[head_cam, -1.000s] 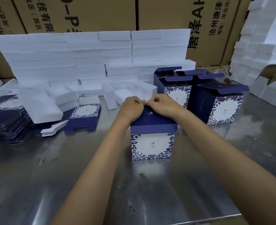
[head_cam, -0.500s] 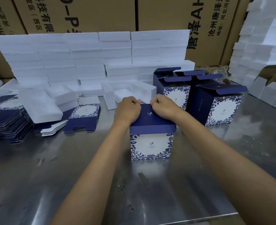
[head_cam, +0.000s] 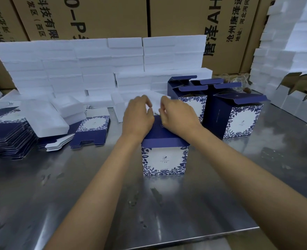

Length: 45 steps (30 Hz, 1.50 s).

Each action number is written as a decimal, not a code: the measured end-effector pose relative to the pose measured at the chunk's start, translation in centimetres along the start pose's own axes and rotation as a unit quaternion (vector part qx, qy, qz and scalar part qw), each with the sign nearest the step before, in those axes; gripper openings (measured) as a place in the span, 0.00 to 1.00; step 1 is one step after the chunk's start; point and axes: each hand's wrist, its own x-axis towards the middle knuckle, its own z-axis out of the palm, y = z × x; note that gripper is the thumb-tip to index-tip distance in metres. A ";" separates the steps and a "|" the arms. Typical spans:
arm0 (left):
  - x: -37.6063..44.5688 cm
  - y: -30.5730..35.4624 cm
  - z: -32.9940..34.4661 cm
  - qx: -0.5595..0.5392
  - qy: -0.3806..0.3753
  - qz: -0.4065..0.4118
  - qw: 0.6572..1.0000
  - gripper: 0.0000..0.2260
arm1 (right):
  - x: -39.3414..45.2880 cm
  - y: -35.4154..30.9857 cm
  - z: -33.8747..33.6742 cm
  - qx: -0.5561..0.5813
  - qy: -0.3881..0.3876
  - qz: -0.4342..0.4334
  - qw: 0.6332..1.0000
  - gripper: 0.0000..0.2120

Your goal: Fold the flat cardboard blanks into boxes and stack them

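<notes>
A folded blue-and-white floral box (head_cam: 164,159) stands on the steel table (head_cam: 167,210) in front of me, its dark blue lid (head_cam: 159,137) lying shut on top. My left hand (head_cam: 137,118) and my right hand (head_cam: 178,117) sit side by side over the lid's far edge. Their fingers are loosely curled and lifted, with nothing seen between them. The heels of both hands lie on the lid. Stacks of flat blanks lie at the left (head_cam: 6,134) and nearer the middle (head_cam: 93,131).
Three folded boxes with raised lids stand at the right rear, the nearest (head_cam: 242,120) beside another (head_cam: 194,103). White foam blocks (head_cam: 95,62) are piled behind and at the right (head_cam: 284,51). Brown cartons (head_cam: 176,17) wall the back. The table's front edge (head_cam: 203,237) runs below.
Both hands pressed the lid's far edge down with closed fingers; now the fingers have lifted and loosened above that edge. The box stays where it was.
</notes>
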 end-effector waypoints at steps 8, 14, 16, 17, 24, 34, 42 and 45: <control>-4.1 -1.0 -2.0 -0.137 -0.108 0.049 0.984 0.07 | -4.2 0.8 -0.5 0.048 0.045 -0.062 0.996 0.14; -8.4 -2.9 -2.0 -0.372 -0.158 -0.009 0.915 0.16 | -8.8 1.5 1.0 0.071 0.100 -0.109 0.986 0.19; -9.0 -3.1 -1.8 -0.416 -0.153 -0.015 0.896 0.17 | -9.5 1.8 1.2 0.187 0.095 -0.083 0.974 0.13; -9.1 -3.1 -1.7 -0.433 -0.144 -0.018 0.890 0.16 | -9.7 1.9 1.3 0.237 0.094 -0.070 0.964 0.11; -9.5 -2.0 -0.4 -0.430 -0.076 -0.029 0.899 0.09 | -10.0 1.5 1.4 0.351 0.136 0.009 0.926 0.05; -8.4 -0.8 0.0 -0.408 -0.116 -0.022 0.905 0.13 | -10.1 4.3 1.3 0.205 0.174 -0.025 0.963 0.13; -4.5 3.0 4.7 -0.312 -0.145 0.021 0.939 0.15 | -10.7 5.6 2.7 -0.051 0.191 0.012 0.980 0.22; -3.0 4.1 7.2 -0.325 -0.146 0.025 0.934 0.15 | -10.1 7.0 3.2 -0.065 0.147 0.062 0.985 0.27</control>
